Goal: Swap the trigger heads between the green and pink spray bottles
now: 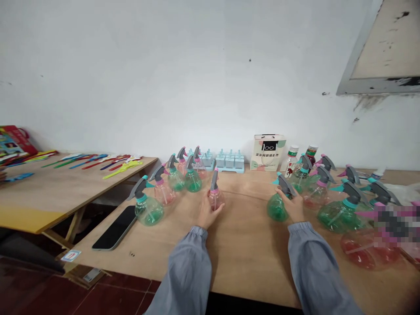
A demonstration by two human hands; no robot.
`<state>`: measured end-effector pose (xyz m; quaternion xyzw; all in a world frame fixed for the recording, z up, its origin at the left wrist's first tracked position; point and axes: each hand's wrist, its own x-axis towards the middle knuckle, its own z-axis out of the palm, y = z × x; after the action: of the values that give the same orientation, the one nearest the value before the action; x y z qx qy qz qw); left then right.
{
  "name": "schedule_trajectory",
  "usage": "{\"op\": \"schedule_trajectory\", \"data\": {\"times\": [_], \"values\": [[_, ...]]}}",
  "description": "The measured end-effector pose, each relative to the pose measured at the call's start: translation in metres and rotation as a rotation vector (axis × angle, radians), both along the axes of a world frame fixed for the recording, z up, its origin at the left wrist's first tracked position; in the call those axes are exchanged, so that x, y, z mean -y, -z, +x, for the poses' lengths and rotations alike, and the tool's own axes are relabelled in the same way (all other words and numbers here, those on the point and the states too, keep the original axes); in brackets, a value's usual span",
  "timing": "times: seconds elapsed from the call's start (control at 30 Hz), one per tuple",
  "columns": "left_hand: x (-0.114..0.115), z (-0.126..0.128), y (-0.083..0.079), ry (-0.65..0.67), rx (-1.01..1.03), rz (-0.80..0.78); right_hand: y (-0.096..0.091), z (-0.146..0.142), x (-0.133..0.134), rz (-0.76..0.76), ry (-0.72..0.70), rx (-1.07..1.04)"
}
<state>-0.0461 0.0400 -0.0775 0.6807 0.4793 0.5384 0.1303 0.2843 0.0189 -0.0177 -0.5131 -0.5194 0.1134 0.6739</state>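
My left hand (209, 211) is closed round a pink spray bottle (215, 197) with a grey and pink trigger head, upright on the wooden table (243, 258). To its right, my right hand (293, 204) grips a green spray bottle (276, 207) near its grey and teal head. On the left stands a group of pink and green spray bottles, the nearest a green spray bottle (149, 211). More of them crowd the right side, among them a green spray bottle (341, 214) and a pink spray bottle (369, 249).
A phone (114, 228) lies by the left edge. Along the wall stand light-blue popsicle moulds (229, 162), a paper bag (267, 153) and two white-capped bottles, one a labelled bottle (292, 161). The neighbouring table (42, 192) carries several colourful flat strips (95, 161).
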Motion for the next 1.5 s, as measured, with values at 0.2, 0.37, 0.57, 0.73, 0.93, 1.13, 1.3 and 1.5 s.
{"op": "schedule_trajectory", "data": {"times": [0.2, 0.37, 0.57, 0.73, 0.93, 1.13, 1.3, 1.5], "values": [[0.002, 0.0, -0.002, 0.003, -0.001, 0.01, 0.033, 0.0, 0.007, 0.216, 0.157, 0.002], [0.004, 0.001, -0.004, 0.001, -0.006, -0.014, 0.071, -0.001, 0.029, 0.096, 0.17, 0.15], [0.006, 0.002, -0.004, -0.002, -0.009, -0.034, 0.089, 0.009, 0.003, -0.091, 0.289, 0.187], [0.004, 0.002, 0.0, -0.023, -0.013, -0.015, 0.067, 0.021, -0.044, -0.224, 0.466, 0.259], [0.005, 0.002, 0.0, -0.017, -0.02, -0.021, 0.054, 0.025, -0.083, -0.396, 0.593, 0.204], [0.006, 0.002, 0.0, -0.008, -0.027, -0.047, 0.053, 0.028, -0.098, -0.409, 0.617, 0.226], [0.01, 0.005, -0.003, 0.008, -0.025, -0.033, 0.053, 0.029, -0.099, -0.372, 0.599, 0.179], [0.019, 0.018, -0.009, 0.062, -0.008, -0.087, 0.059, 0.021, -0.087, -0.109, 0.545, 0.01]]}}
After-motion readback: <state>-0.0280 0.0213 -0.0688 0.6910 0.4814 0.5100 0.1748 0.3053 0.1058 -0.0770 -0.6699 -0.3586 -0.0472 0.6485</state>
